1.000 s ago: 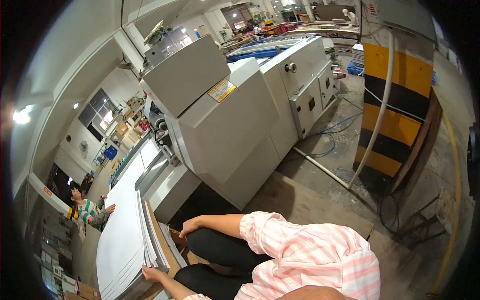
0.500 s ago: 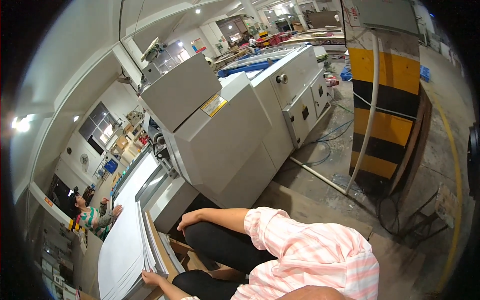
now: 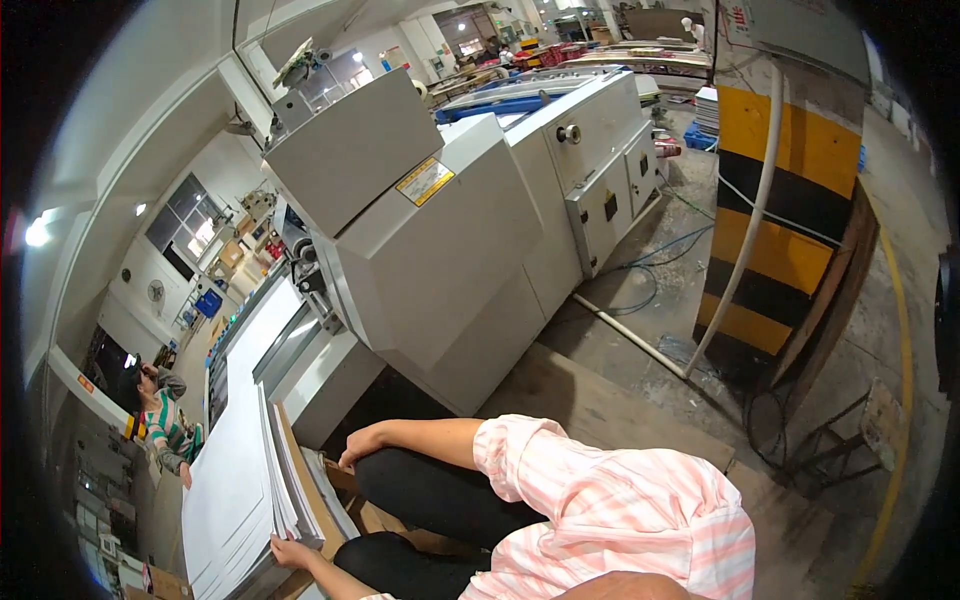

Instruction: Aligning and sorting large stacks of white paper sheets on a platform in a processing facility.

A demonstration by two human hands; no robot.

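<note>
A tall stack of large white paper sheets (image 3: 225, 490) lies at the lower left, its near edges fanned into several layers. My left hand (image 3: 292, 552) is closed on the near edge of the sheets, close to the corner. My right hand (image 3: 362, 444) rests over my bent knee, away from the paper, holding nothing; its fingertips droop over the knee and are partly hidden. A brown board (image 3: 305, 480) stands along the stack's side, between the sheets and my legs.
A big grey machine (image 3: 450, 260) rises beyond my knees. Across the stack stands a co-worker (image 3: 165, 420) in a striped top, one hand at the paper's far edge, the other raised to the head. At right are a yellow-and-black pillar (image 3: 775, 230), a pipe and a stool (image 3: 865, 430).
The co-worker has raised one hand to the head and lowered the other along the paper's far edge. My left hand stays at the sheets, my right on the knee. My view has shifted slightly.
</note>
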